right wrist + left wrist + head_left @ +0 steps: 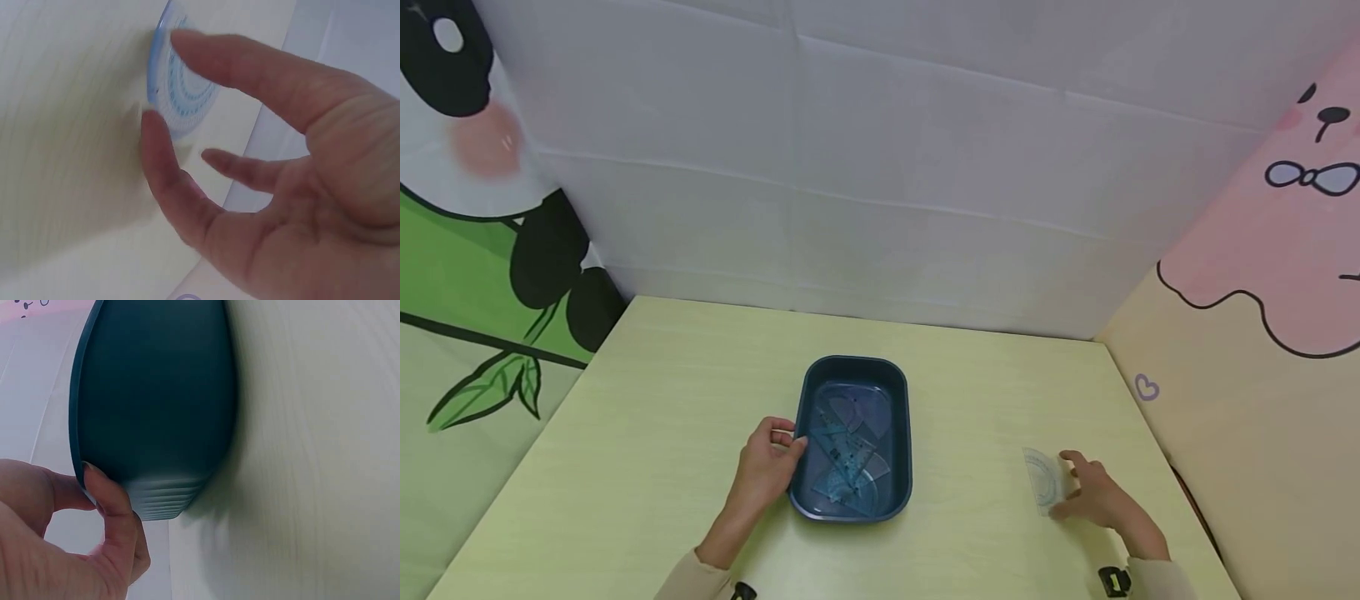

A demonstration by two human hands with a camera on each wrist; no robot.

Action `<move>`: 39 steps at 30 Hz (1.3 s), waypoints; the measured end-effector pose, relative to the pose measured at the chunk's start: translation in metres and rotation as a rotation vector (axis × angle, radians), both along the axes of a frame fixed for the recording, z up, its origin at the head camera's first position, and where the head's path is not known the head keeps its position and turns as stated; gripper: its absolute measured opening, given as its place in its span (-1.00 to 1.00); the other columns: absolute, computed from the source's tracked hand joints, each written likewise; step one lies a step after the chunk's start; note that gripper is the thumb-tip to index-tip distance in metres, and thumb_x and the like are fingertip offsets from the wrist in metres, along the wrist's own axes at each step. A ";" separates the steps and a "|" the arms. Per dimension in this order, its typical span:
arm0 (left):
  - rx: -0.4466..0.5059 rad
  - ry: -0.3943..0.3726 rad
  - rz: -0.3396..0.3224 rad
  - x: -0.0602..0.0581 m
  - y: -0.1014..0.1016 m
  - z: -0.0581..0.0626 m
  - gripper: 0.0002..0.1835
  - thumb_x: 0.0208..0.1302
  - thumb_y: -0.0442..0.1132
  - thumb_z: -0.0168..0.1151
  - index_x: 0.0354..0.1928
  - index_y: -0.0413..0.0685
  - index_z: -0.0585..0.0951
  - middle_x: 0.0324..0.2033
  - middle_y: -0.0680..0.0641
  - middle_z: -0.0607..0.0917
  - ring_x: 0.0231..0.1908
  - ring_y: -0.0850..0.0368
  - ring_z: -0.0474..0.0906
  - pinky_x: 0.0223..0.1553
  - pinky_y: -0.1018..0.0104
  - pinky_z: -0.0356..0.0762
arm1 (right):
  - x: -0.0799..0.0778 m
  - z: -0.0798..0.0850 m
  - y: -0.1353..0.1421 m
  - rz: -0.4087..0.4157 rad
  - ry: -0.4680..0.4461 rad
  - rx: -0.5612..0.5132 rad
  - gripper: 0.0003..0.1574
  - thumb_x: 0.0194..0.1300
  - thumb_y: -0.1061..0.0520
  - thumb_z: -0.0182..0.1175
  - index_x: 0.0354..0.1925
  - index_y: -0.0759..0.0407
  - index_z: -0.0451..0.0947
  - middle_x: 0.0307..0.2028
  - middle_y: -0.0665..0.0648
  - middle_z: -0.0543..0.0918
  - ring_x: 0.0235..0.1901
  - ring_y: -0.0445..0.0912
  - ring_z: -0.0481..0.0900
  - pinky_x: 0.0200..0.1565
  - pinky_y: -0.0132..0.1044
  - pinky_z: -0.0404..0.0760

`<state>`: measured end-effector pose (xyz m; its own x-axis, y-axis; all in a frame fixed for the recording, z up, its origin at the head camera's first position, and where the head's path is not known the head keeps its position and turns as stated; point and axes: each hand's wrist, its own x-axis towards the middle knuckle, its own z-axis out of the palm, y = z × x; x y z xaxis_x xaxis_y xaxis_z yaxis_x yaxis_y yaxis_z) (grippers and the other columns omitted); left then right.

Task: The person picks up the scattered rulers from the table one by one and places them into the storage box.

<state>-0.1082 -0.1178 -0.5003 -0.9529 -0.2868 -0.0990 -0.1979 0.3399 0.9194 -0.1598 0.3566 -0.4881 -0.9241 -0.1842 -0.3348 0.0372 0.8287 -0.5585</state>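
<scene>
My left hand [767, 467] pinches the left rim of a dark blue plastic tray [907, 442] between thumb and fingers. In the left wrist view the tray's outer wall [150, 394] fills the upper middle, and the thumb and a finger meet at its rim. Inside the tray lies a loose pile of clear blue set squares and protractors [848, 458], partly overlapping. To the right, a clear protractor [1042, 482] lies on the table. My right hand [1096, 497] is beside it, thumb and fingers spread apart; in the right wrist view the fingertips are close to the protractor's edge [153, 69].
Everything stands on a pale wooden-looking table [700, 375]. A white sheet [887, 167] hangs behind it. Side panels carry cartoon drawings, a panda [482, 150] on the left and a pink figure [1277, 250] on the right.
</scene>
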 end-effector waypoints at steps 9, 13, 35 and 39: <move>0.004 -0.014 0.011 -0.001 0.000 -0.002 -0.72 0.37 -0.32 0.29 0.02 -0.30 0.51 -0.29 -0.16 0.60 -0.38 0.06 0.53 -0.36 0.23 0.46 | -0.009 -0.003 -0.002 0.171 0.078 -0.019 0.16 -0.01 0.12 0.64 0.43 0.30 0.24 0.13 0.56 0.27 0.02 0.30 0.46 -0.08 0.14 0.57; 0.004 -0.006 0.005 0.000 0.001 -0.001 -0.72 0.38 -0.32 0.28 0.03 -0.32 0.51 -0.29 -0.17 0.60 -0.38 0.06 0.53 -0.37 0.23 0.46 | -0.011 -0.011 0.004 0.232 0.130 -0.026 0.14 -0.02 0.04 0.65 0.42 0.19 0.29 0.15 0.57 0.24 0.08 0.42 0.31 -0.09 0.25 0.51; 0.003 0.016 0.004 -0.001 0.001 -0.002 -0.72 0.39 -0.31 0.29 0.02 -0.32 0.50 -0.30 -0.16 0.58 -0.39 0.07 0.50 -0.38 0.23 0.45 | -0.010 -0.022 -0.014 0.169 0.272 0.091 0.09 0.03 -0.14 0.61 0.32 0.30 0.32 0.07 0.45 0.38 -0.01 0.25 0.37 -0.12 0.13 0.54; 0.002 0.015 0.003 -0.001 0.001 -0.003 -0.71 0.40 -0.30 0.29 0.02 -0.33 0.50 -0.30 -0.16 0.58 -0.40 0.07 0.50 -0.38 0.22 0.45 | -0.020 -0.020 -0.011 0.219 0.249 0.055 0.11 -0.08 -0.08 0.68 0.28 0.28 0.34 0.08 0.36 0.43 0.01 0.19 0.38 -0.08 0.09 0.51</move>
